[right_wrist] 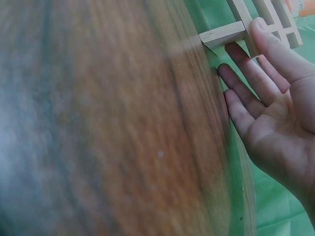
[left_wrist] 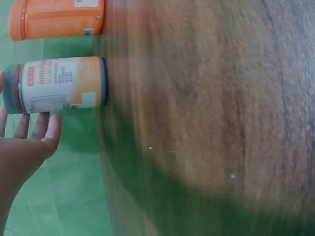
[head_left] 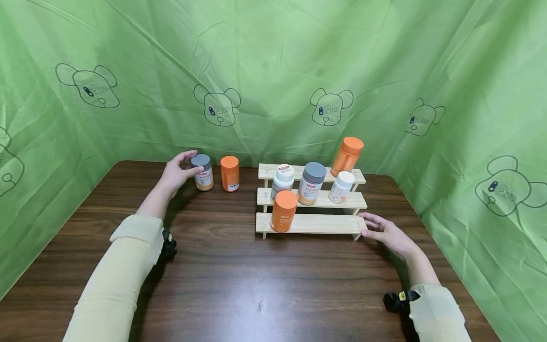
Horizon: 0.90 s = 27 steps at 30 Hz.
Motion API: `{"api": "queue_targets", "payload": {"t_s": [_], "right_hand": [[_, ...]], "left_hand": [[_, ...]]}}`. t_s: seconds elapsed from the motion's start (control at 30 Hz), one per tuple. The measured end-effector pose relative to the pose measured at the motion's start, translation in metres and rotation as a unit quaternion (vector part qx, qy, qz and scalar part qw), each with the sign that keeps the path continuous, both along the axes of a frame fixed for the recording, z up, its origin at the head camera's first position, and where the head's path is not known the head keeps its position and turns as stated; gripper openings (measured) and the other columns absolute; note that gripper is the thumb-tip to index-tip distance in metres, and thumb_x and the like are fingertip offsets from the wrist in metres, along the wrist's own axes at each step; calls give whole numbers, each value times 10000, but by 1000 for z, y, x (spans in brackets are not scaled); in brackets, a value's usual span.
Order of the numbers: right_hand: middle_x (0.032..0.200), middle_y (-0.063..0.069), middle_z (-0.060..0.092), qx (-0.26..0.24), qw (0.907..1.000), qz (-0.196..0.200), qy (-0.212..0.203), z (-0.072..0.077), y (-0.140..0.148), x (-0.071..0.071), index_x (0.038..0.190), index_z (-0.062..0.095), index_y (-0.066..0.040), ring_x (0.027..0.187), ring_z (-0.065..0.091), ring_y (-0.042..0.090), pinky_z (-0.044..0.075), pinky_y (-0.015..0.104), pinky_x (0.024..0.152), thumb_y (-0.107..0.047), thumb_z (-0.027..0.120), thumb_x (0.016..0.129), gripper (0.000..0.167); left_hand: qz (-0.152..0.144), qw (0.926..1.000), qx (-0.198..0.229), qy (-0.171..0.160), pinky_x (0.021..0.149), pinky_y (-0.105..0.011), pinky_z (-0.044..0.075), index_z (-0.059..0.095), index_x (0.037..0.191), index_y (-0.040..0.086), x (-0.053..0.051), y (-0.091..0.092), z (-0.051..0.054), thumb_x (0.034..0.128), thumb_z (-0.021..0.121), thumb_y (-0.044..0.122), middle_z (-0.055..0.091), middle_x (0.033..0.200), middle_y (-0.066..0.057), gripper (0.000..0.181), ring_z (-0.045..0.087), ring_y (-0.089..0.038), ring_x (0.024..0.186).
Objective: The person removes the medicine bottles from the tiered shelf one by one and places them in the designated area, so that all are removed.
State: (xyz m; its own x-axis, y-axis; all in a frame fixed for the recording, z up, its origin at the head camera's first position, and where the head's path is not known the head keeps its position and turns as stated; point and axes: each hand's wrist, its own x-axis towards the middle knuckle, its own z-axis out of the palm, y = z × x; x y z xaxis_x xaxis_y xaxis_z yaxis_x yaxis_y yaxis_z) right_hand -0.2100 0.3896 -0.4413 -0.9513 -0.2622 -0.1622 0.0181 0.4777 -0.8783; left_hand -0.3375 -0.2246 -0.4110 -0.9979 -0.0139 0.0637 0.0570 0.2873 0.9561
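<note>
At the table's back left, my left hand (head_left: 174, 174) grips a grey-lidded supplement jar (head_left: 204, 177) near its lid, thumb in front and fingers behind. The jar stands upright, its white and orange label showing in the left wrist view. An orange bottle (head_left: 230, 176) stands just right of it. My right hand (head_left: 394, 238) holds the right end of the lowest tier of a three-tier wooden display rack (head_left: 322, 224), the thumb overlapping the wood (right_wrist: 236, 30) in the right wrist view. Its other fingers extend beside the rack.
An orange bottle (head_left: 348, 156) stands on the top tier. The middle tier bears a white-capped bottle (head_left: 283, 182), a grey-lidded jar (head_left: 311, 184) and a small white bottle (head_left: 342, 187). Another orange bottle (head_left: 284, 212) is on the lowest tier. Green cloth (head_left: 273, 61) surrounds the brown table (head_left: 213, 266).
</note>
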Motion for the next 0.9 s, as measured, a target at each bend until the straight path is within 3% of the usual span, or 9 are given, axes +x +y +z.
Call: {"api": "queue_targets", "payload": {"t_s": [0.13, 0.3, 0.53, 0.9], "right_hand": [[1379, 216, 472, -33, 10000, 22, -6, 0, 0, 0, 1428, 380, -82, 1098, 546, -17, 425, 137, 873, -220, 674, 881, 637], [1384, 215, 467, -4, 10000, 14, -29, -2, 2, -1, 1427, 382, -85, 1094, 543, -30, 419, 130, 873, -226, 673, 882, 633], [1377, 256, 451, -266, 9995, 172, 36, -1, 0, -2, 1430, 354, -30, 1109, 539, -19, 424, 132, 882, -150, 645, 900, 616], [1372, 259, 457, -325, 9992, 217, 26, -1, 0, -1, 1428, 346, -14, 1101, 542, -32, 428, 130, 881, -130, 638, 902, 612]], "left_hand": [[-29, 10000, -70, 35, 1047, -466, 371, 366, 1444, 137, 5, 0, 9, 854, 706, 288, 382, 1457, -134, 697, 394, -319, 1292], [-43, 9996, -265, 105, 1053, -470, 364, 386, 1435, 143, 16, 2, 31, 855, 701, 313, 394, 1460, -125, 682, 354, -298, 1338], [-13, 9972, -729, 192, 1070, -496, 326, 428, 1407, 154, 21, 8, 53, 837, 711, 366, 430, 1438, -119, 671, 351, -295, 1340], [-258, 9968, -702, 290, 1076, -488, 320, 457, 1385, 185, 41, 34, 92, 831, 687, 454, 470, 1415, -66, 658, 368, -241, 1338]]}}
